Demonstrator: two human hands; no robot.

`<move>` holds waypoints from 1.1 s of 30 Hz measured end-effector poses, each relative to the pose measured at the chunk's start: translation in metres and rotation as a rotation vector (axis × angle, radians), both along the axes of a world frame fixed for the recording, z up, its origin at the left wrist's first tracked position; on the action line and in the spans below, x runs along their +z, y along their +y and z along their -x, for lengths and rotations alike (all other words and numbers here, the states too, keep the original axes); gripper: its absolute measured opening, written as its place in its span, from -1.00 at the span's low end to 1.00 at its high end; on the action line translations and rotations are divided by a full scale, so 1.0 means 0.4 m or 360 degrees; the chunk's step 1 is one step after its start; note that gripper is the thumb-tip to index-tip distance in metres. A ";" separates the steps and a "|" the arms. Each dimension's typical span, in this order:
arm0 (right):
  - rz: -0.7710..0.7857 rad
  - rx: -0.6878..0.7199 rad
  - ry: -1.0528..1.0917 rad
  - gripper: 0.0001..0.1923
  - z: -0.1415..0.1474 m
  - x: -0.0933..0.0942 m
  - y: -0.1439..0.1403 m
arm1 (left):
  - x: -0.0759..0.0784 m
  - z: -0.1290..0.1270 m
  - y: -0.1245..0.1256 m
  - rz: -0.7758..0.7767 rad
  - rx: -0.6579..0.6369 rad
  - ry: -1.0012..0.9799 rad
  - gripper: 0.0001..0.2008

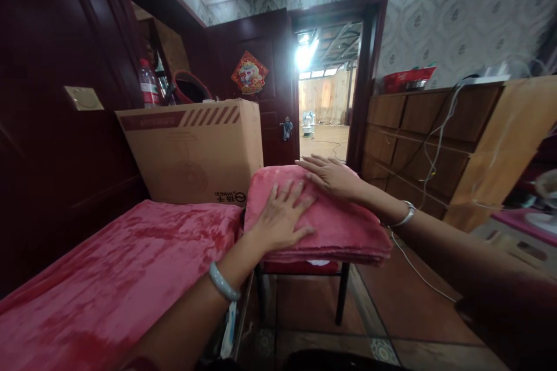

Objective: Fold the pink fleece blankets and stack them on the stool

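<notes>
Close behind the folded pink cloth (339, 220), a big cardboard box (187, 156) fills the far left, with a red-capped bottle (148, 87) on top. To the left, near the cloth, spreads a pink plush cover (143, 266). Wooden drawers (435, 133) line the right wall; a red basket (404, 78) sits on them, and pale cords (440, 122) dangle down their fronts. Beyond, the dark door (261, 35) stands open, and I can see a fan (308, 123) through the doorway.

The folded cloth rests on a dark-legged red seat (300, 268), layered into a thick, soft pad with a fuzzy nap and rounded corners. The cover at the left has a longer, shinier pile, brushed into light and dark patches; the box beside it is smooth, flat-sided and printed.

Both hands lie open on the cloth, gripping nothing that I can see. The left hand (282, 214) spreads its fingers over the left part, thumb out; the right hand (331, 177) lies flat near the far edge, fingers extended. The near edge juts past the seat, its layers showing. Tiled floor (404, 295) stretches between seat and drawers, a thin cable (420, 278) trailing across it.
</notes>
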State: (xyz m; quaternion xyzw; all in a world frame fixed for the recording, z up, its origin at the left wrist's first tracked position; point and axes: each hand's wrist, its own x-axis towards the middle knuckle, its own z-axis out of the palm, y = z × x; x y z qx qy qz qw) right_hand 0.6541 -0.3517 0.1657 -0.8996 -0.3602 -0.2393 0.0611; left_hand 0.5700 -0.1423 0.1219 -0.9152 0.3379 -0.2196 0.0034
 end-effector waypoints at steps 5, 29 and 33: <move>0.0072 0.0014 -0.0016 -0.42 -0.011 -0.024 0.032 | 0.015 0.025 0.015 0.0366 -0.0339 -0.0075 -0.62; -0.0269 0.0426 -0.0250 -0.55 0.201 -0.184 -0.003 | -0.137 0.432 0.183 0.0572 0.0077 0.0333 -0.74; -0.0437 0.0871 0.0036 -0.59 0.312 -0.273 0.116 | -0.246 0.615 0.378 0.0707 0.0917 0.0248 -0.67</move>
